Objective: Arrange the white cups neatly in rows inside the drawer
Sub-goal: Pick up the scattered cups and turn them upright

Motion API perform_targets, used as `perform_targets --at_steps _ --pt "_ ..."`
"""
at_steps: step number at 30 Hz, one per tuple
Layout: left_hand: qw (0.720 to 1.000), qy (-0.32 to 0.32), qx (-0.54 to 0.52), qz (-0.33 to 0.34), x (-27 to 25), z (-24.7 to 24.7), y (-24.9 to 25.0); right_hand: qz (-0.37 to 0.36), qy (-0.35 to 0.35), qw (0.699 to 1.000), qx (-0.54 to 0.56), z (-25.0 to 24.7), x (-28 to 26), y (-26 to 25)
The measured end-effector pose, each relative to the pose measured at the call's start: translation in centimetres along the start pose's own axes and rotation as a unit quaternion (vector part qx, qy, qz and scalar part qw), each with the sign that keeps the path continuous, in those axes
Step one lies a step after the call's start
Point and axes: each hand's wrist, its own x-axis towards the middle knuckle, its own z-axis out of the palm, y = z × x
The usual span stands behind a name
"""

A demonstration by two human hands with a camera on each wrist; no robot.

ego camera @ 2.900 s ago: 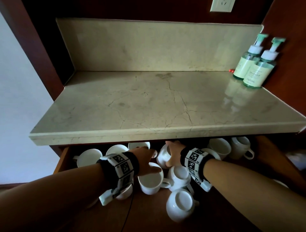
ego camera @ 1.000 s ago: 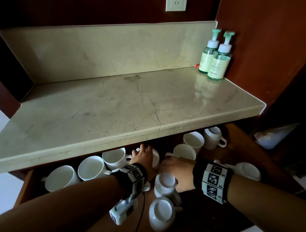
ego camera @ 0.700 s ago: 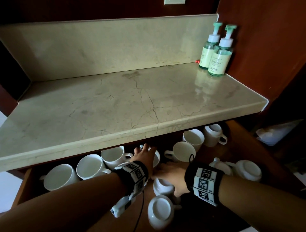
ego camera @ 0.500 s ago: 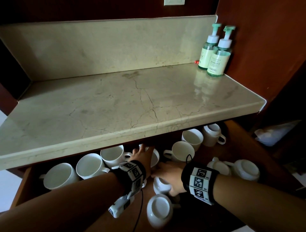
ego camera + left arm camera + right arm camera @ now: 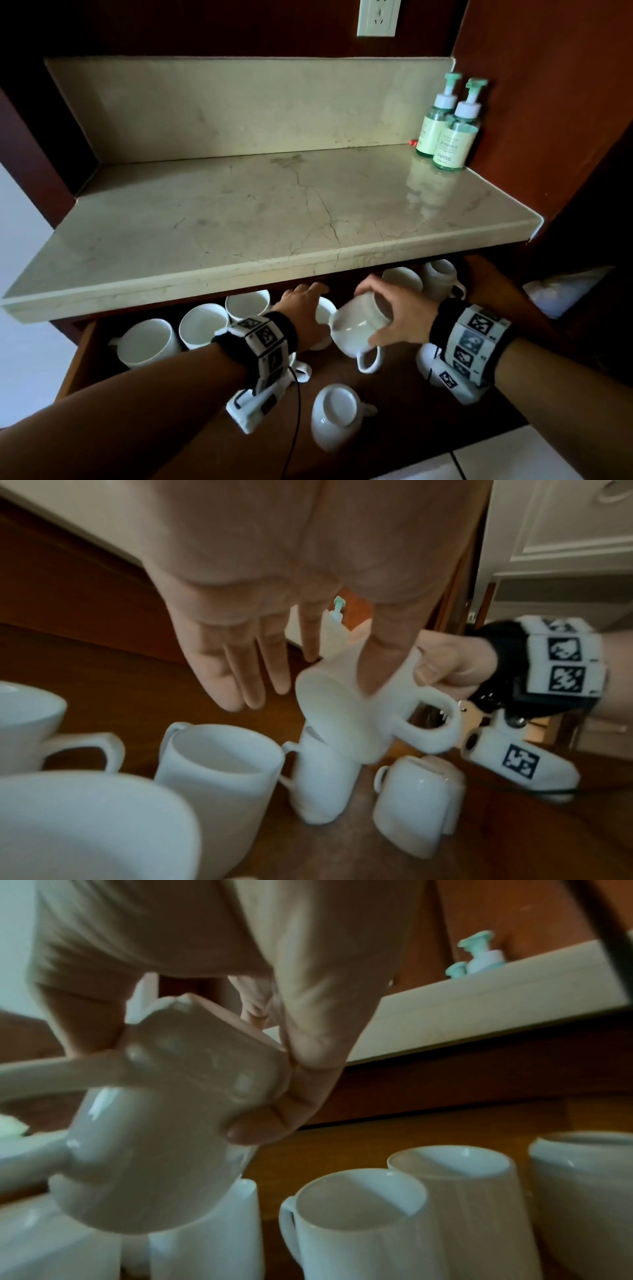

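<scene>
Several white cups lie in the open wooden drawer [image 5: 73, 363] under the marble counter. Upright cups [image 5: 147, 342] [image 5: 203, 325] [image 5: 246, 305] line the back left, and two more [image 5: 402, 277] [image 5: 442, 277] stand at the back right. My right hand [image 5: 373, 313] grips a white cup [image 5: 356, 325] [image 5: 164, 1123] by its body, lifted and tilted, handle hanging down. My left hand [image 5: 308, 291] reaches over a partly hidden cup [image 5: 325, 310] in the back row, its fingers [image 5: 246, 669] straight and holding nothing. An upturned cup [image 5: 337, 414] sits at the front.
The marble counter's edge [image 5: 274, 267] overhangs the back of the drawer, just above both hands. Two green pump bottles [image 5: 448, 137] stand at the counter's back right. Another cup [image 5: 424, 359] shows partly under my right wrist. Bare drawer floor [image 5: 411, 411] lies at the front right.
My right hand has lifted the cup it was touching off the drawer floor and tipped it sideways. My left hand stays by the back row.
</scene>
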Motion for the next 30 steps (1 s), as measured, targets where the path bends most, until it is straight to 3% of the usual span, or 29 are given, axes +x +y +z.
perform_targets --at_steps 4,11,14,18,19,20,22,24,25,27,30 --pt "0.993 -0.047 -0.092 0.059 -1.9 -1.4 0.7 0.026 0.076 0.982 0.168 -0.6 -0.8 -1.0" --pt "0.951 -0.014 -0.304 0.048 -3.0 -1.3 0.8 0.051 0.105 0.931 0.347 0.4 -1.2 -2.2" --pt "0.923 0.008 -0.384 0.01 -3.3 -1.0 1.2 0.04 0.087 0.917 0.386 0.3 -0.9 -2.3" --pt "0.851 -0.01 -0.525 -0.024 -3.2 -0.9 1.7 0.015 0.068 0.906 0.417 0.1 -0.5 -2.5" --pt "0.844 -0.002 -0.536 -0.024 -3.0 -0.9 1.7 0.01 0.059 0.906 0.42 -0.1 -0.4 -2.3" --pt "0.848 0.009 -0.529 -0.02 -2.7 -1.0 1.8 0.004 0.046 0.91 0.413 -0.4 -0.3 -2.2" --pt "0.904 0.043 -0.426 -0.005 -2.4 -1.4 2.3 -0.006 -0.003 0.933 0.36 -1.1 -0.1 -1.6" --pt "0.974 0.061 -0.217 -0.002 -2.2 -1.7 3.1 -0.006 -0.053 0.95 0.308 -1.9 0.3 -0.6" --pt "0.992 0.059 -0.108 0.004 -2.1 -1.6 3.4 -0.004 -0.066 0.954 0.292 -2.2 0.5 -0.1" --pt "1.0 0.02 0.021 0.007 -1.8 -1.1 4.3 -0.01 -0.07 0.965 0.253 -2.9 1.1 1.1" --pt "0.993 -0.034 0.115 -0.017 -1.2 0.2 5.1 -0.029 -0.071 0.98 0.184 -3.6 1.8 2.7"
